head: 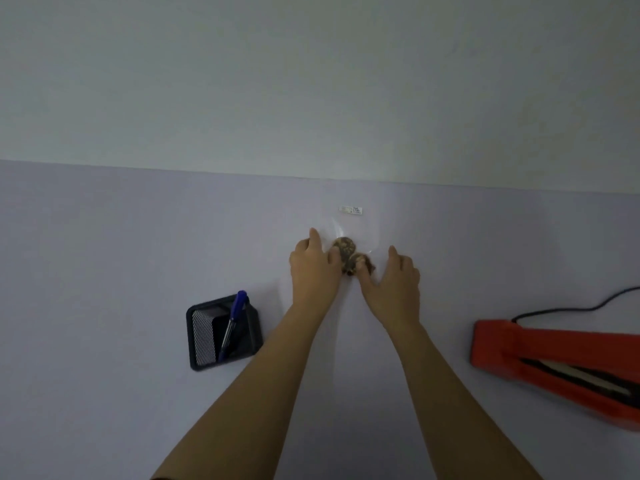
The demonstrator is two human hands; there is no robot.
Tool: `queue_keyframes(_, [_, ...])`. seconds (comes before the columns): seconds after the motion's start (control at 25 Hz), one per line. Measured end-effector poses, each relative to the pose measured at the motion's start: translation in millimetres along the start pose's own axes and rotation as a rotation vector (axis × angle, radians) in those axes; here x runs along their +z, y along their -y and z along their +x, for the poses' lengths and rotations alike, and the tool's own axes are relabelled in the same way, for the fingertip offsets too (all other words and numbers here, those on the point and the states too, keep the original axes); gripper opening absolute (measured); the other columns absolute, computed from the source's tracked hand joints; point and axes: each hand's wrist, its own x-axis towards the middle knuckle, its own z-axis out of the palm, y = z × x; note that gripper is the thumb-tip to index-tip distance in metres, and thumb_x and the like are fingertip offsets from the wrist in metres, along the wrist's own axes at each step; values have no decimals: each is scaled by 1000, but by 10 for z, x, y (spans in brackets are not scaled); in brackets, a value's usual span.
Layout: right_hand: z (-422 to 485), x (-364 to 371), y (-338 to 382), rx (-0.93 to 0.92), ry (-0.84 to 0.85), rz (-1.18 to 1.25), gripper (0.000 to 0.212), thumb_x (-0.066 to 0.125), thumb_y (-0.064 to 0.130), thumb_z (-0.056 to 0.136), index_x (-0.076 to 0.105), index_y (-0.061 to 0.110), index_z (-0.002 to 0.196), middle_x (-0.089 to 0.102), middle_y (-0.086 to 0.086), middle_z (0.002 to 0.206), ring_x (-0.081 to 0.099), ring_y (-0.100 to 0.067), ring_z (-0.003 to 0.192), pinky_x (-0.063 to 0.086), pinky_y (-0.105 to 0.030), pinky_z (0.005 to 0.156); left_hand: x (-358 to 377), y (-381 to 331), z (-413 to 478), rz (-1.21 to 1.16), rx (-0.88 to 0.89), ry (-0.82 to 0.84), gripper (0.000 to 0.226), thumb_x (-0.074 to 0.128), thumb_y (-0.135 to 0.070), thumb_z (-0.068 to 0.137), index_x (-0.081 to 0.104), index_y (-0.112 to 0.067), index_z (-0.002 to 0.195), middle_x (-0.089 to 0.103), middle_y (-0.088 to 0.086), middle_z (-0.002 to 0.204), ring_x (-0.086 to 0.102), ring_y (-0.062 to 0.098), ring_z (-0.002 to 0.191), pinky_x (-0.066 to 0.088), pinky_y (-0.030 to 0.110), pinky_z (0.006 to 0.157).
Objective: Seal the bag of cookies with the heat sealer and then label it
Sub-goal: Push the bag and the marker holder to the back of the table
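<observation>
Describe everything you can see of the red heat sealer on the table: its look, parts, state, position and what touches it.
The heat sealer is a long, bright red, plastic-looking machine lying flat on the pale table at the right, cut off by the picture's edge. Its arm looks raised, showing a dark slot with a pale strip along it. A black cable runs from its far end toward the right. Neither the left hand nor the right hand touches it; both rest on the clear cookie bag.
</observation>
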Motion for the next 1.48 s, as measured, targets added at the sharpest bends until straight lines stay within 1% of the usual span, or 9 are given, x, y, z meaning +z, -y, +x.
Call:
queue_keyframes(0.16, [-533, 221, -13, -101, -137, -44, 55, 54, 34, 90, 40, 7, 135, 49, -15, 130, 45, -30, 119, 40, -40, 97, -353, -88, -605, -39, 190, -201, 52, 49, -17, 95, 32, -3, 142, 47, 18, 137, 42, 28, 125, 34, 27, 99])
queue_keyframes(0.28, [-881, 498, -20, -218, -67, -105, 54, 49, 33, 92, 39, 7, 138, 43, -13, 143, 38, -30, 133, 32, -42, 108, -633, 123, -1016, -37, 241, -409, 47, 55, -13, 91, 45, -5, 136, 45, 16, 139, 43, 28, 126, 34, 27, 99])
queue_keyframes(0.4, [-1032, 720, -85, -253, 31, -215, 64, 27, 44, 93, 22, 8, 146, 19, -8, 156, 16, -24, 145, 16, -44, 115, -736, 534, -1131, 161, 15, -352, 64, 63, -32, 85, 36, -18, 141, 19, 16, 152, 24, 36, 136, 34, 49, 105])
queue_keyframes(0.52, [-1047, 772, -120, -249, 1, -279, 65, 26, 43, 91, 27, 7, 145, 25, -10, 154, 24, -25, 142, 20, -46, 112, -740, 777, -1086, 249, -193, -207, 92, 65, -52, 76, 10, -32, 147, -5, 11, 157, 7, 41, 140, 26, 59, 106])
queue_keyframes(0.72, [-1048, 769, -122, -268, -6, -301, 66, 29, 41, 89, 24, 7, 146, 23, -10, 155, 21, -24, 143, 16, -44, 113, -822, 715, -835, 141, -160, -264, 83, 68, -30, 76, 20, -24, 144, 11, 15, 152, 26, 43, 128, 37, 51, 97])
queue_keyframes(0.88, [-1038, 785, -143, -280, 3, -308, 67, 29, 41, 90, 16, 9, 148, 16, -8, 157, 12, -23, 145, 10, -43, 114, -877, 361, -215, 65, 4, -247, 75, 68, -31, 74, 31, -19, 138, 20, 16, 146, 31, 41, 124, 38, 49, 100])
queue_keyframes(1.04, [-1038, 777, -131, -271, -16, -306, 68, 31, 42, 89, 21, 8, 147, 20, -8, 155, 16, -22, 143, 17, -45, 114, -830, -75, 606, 141, 106, -210, 74, 67, -32, 73, 33, -16, 137, 21, 17, 147, 31, 41, 126, 35, 43, 99])
queue_keyframes(1.4, [-1016, 804, -143, -269, -43, -331, 69, 37, 43, 86, 26, 9, 146, 25, -7, 154, 21, -22, 143, 17, -43, 112, -580, -147, 1335, 239, 194, -249, 70, 71, -31, 71, 37, -7, 127, 27, 16, 139, 38, 38, 114, 40, 34, 80])
queue_keyframes(1.48, [-1018, 806, -151, -270, -53, -332, 70, 37, 43, 86, 25, 10, 146, 24, -7, 155, 20, -21, 143, 16, -42, 113, -549, -175, 1373, 238, 184, -262, 72, 71, -31, 71, 34, -7, 128, 25, 17, 139, 38, 38, 112, 42, 37, 82])
